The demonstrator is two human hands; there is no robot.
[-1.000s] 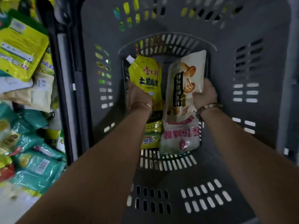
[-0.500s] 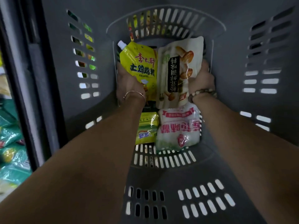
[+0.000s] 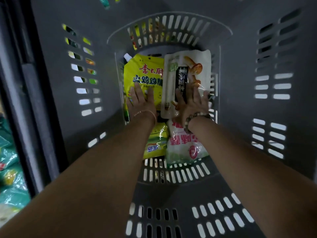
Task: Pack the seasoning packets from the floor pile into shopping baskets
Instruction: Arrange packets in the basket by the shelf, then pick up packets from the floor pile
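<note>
A thin bangle [image 3: 148, 112], shiny and wire-like, is worn just behind the left hand [image 3: 139, 101], with what looks like a finer chain strand next to it. Behind the right hand [image 3: 193, 103], a beaded bracelet [image 3: 195, 116] of chunky round beads, pale and brownish mixed, is worn. Forearms are left bare, fwiw.

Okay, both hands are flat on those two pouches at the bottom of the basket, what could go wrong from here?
1. The left hand presses flat on the yellow spouted pouch; hard pressure might strain its cap or seams.
2. The white mushroom pouch under the right hand seems to overlap the white red-printed packet, so it may sit uneven and slide once released.
</note>
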